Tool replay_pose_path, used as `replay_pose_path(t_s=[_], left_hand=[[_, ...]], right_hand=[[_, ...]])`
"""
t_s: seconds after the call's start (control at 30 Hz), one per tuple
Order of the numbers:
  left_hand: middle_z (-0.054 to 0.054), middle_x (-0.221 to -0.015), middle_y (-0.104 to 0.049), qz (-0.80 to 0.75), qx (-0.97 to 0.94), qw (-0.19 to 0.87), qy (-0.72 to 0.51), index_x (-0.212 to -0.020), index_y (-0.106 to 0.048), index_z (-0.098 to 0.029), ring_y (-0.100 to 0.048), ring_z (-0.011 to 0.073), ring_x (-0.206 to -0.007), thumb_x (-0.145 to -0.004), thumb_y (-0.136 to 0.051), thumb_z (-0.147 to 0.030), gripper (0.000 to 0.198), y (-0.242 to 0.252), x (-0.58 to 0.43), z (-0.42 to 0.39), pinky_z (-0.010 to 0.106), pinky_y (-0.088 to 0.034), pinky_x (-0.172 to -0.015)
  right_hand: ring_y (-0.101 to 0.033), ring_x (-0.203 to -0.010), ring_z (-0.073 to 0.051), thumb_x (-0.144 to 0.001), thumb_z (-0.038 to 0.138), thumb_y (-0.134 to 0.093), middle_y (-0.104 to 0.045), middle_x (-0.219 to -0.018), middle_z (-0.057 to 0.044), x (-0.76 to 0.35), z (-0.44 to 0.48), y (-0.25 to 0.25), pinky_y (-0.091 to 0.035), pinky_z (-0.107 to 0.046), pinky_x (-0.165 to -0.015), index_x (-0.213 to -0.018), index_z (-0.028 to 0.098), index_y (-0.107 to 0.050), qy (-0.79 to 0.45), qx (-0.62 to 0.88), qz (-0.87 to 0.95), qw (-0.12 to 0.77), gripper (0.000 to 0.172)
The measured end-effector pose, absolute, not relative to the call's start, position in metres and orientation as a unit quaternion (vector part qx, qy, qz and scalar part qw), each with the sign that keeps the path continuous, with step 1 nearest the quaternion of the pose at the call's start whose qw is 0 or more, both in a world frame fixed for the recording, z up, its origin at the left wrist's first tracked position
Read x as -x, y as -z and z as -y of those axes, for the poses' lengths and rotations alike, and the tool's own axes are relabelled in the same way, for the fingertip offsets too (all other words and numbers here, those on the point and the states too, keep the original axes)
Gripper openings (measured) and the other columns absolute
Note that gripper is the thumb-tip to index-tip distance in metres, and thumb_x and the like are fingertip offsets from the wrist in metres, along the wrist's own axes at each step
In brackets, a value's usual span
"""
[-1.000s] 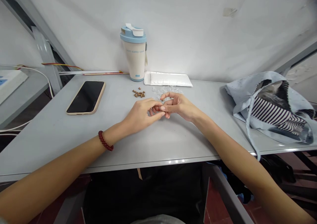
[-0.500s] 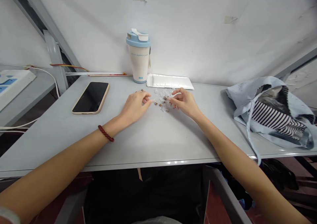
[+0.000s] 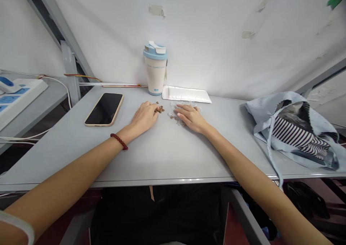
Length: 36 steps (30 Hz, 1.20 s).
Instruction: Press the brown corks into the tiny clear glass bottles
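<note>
My left hand (image 3: 144, 117), with a red bead bracelet (image 3: 119, 141) on its wrist, rests on the grey table (image 3: 167, 154). Its fingertips reach into a small heap of brown beads (image 3: 160, 109); whether they pinch one is hidden. My right hand (image 3: 189, 117) lies palm down with fingers stretched over a scatter of small clear pieces (image 3: 175, 116), some with brown bits in them. A clear plastic bag (image 3: 186, 104) lies just behind that hand.
A phone (image 3: 104, 109) lies screen up at the left. A white and blue tumbler (image 3: 155, 68) and a white padded envelope (image 3: 186, 94) stand by the wall. A pale blue cloth bag with striped fabric (image 3: 294, 127) fills the right. A power strip (image 3: 18, 93) sits far left.
Both hands, joined near the table's middle a second ago, have parted and moved away from me. The left went to the brown beads, the right onto the clear pieces.
</note>
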<state>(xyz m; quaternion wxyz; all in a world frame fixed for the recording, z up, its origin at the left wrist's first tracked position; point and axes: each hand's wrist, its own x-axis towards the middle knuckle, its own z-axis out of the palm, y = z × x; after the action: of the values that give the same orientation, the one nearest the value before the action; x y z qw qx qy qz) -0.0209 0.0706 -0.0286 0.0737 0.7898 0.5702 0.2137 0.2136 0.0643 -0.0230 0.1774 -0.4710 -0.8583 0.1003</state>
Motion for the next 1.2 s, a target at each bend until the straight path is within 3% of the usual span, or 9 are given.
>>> replay_pose_path(t_s=[0.1,0.3,0.6,0.7,0.77,0.9,1.07,1.2], left_hand=[[0.015,-0.106,-0.065,-0.567,-0.788,0.096,-0.218,-0.11,-0.068,-0.015,-0.058,0.0309,-0.108,-0.088,-0.047,-0.022,0.031,0.026,0.019,-0.068,0.045,-0.046,-0.096],[0.014,-0.109,-0.066,-0.555,-0.792,0.12,-0.223,-0.107,-0.069,-0.016,-0.058,0.0297,-0.11,-0.088,-0.047,-0.019,0.029,0.025,0.019,-0.067,0.044,-0.045,-0.097],[0.013,-0.098,-0.068,-0.566,-0.778,0.124,-0.243,-0.095,-0.068,-0.014,-0.063,0.0268,-0.092,-0.086,-0.052,-0.018,0.019,0.023,0.018,-0.069,0.042,-0.048,-0.091],[0.013,-0.101,-0.069,-0.555,-0.742,0.211,-0.311,-0.096,-0.068,-0.012,-0.064,0.0247,-0.092,-0.085,-0.056,-0.02,0.019,0.019,0.015,-0.064,0.043,-0.048,-0.092],[0.011,-0.099,-0.07,-0.53,-0.687,0.339,-0.364,-0.097,-0.069,-0.012,-0.064,0.0226,-0.089,-0.083,-0.062,-0.025,0.021,0.015,0.011,-0.058,0.042,-0.049,-0.089],[0.006,-0.088,-0.071,-0.447,-0.563,0.558,-0.415,-0.098,-0.073,-0.015,-0.065,0.0178,-0.082,-0.075,-0.074,-0.028,0.026,0.008,0.002,-0.043,0.04,-0.049,-0.091],[0.003,-0.088,-0.072,-0.385,-0.511,0.605,-0.474,-0.087,-0.075,-0.016,-0.066,0.017,-0.087,-0.067,-0.081,-0.021,0.022,0.004,-0.005,-0.034,0.04,-0.046,-0.097],[0.003,-0.086,-0.072,-0.378,-0.514,0.6,-0.483,-0.086,-0.077,-0.017,-0.066,0.0182,-0.088,-0.068,-0.081,-0.021,0.02,0.006,-0.005,-0.035,0.041,-0.047,-0.096]], right_hand=[[-0.047,-0.132,-0.033,-0.102,0.035,-0.029,-0.055,-0.144,-0.015,-0.211,-0.061,0.022,-0.023,-0.065,-0.109,-0.123,0.02,-0.066,-0.083,0.479,0.856,0.176,0.045],[-0.064,-0.109,-0.027,-0.094,0.017,-0.039,-0.069,-0.118,-0.015,-0.215,-0.068,0.028,-0.046,-0.043,-0.096,-0.106,0.016,-0.075,-0.081,0.45,0.857,0.236,0.038],[-0.066,-0.087,-0.022,-0.084,0.01,-0.047,-0.072,-0.097,-0.011,-0.217,-0.067,0.028,-0.052,-0.036,-0.078,-0.087,0.017,-0.073,-0.119,0.47,0.819,0.308,0.027],[-0.067,-0.086,-0.021,-0.085,0.013,-0.051,-0.072,-0.09,-0.007,-0.215,-0.062,0.024,-0.052,-0.038,-0.081,-0.083,0.02,-0.069,-0.146,0.475,0.788,0.365,0.019],[-0.069,-0.087,-0.021,-0.084,0.018,-0.057,-0.073,-0.089,-0.006,-0.212,-0.056,0.021,-0.053,-0.04,-0.084,-0.089,0.021,-0.066,-0.214,0.473,0.748,0.413,0.01],[-0.072,-0.087,-0.021,-0.078,0.028,-0.072,-0.074,-0.094,-0.005,-0.205,-0.043,0.013,-0.055,-0.041,-0.086,-0.1,0.021,-0.061,-0.42,0.426,0.665,0.447,0.025],[-0.073,-0.09,-0.022,-0.076,0.034,-0.077,-0.075,-0.092,-0.005,-0.197,-0.033,0.007,-0.055,-0.04,-0.086,-0.09,0.02,-0.066,-0.499,0.387,0.645,0.43,0.023],[-0.073,-0.088,-0.02,-0.076,0.033,-0.078,-0.076,-0.09,-0.004,-0.194,-0.03,0.004,-0.054,-0.04,-0.087,-0.09,0.02,-0.066,-0.519,0.377,0.634,0.432,0.023]])
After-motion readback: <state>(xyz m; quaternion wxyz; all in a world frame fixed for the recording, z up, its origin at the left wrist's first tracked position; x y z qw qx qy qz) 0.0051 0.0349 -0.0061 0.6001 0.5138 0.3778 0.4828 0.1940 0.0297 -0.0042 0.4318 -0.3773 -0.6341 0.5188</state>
